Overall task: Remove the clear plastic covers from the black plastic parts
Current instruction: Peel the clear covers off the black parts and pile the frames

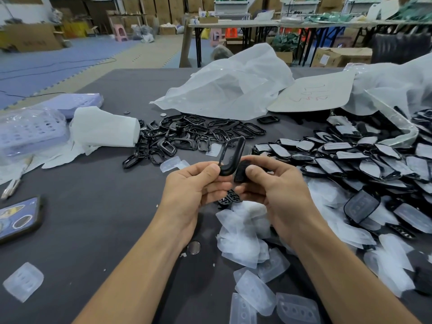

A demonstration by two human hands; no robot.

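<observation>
Over the table (93,206), fingers (213,169) clamped: left hand (187,189) on black frame (232,157), right hand (274,183) on black part (242,172).

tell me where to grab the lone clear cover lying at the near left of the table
Pinch the clear cover across its two long edges, coming from above. It lies flat and alone on the table, so both rims are free. Its thin shell probably flexes, so grip lightly at the rims.

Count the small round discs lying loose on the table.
3: silver disc between the forearms; dark disc and pale disc behind the black frames. More may hide under piles.
</observation>
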